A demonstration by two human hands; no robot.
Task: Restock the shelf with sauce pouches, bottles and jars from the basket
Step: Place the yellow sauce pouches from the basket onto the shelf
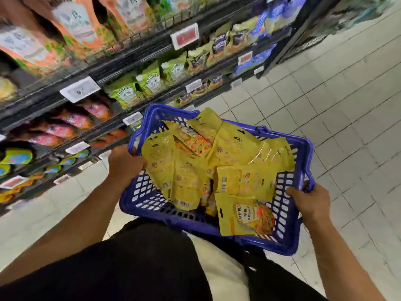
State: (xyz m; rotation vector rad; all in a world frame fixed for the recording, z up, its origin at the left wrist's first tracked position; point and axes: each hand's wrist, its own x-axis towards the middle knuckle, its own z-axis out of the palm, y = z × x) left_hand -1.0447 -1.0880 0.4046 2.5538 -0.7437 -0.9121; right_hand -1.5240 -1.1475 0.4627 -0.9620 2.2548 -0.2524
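I carry a blue plastic basket in front of me above the floor. It is filled with several yellow Heinz sauce pouches; one pouch lies face up near the front right corner. My left hand grips the basket's left rim. My right hand grips the right rim. The shelf runs along the left and top of the view, stocked with green Heinz pouches, purple-labelled pouches and pink pouches.
Price tags hang on the shelf edges. Blue pouches sit at the far end of the shelf. Pale floor tiles spread to the right. My dark clothing fills the lower view.
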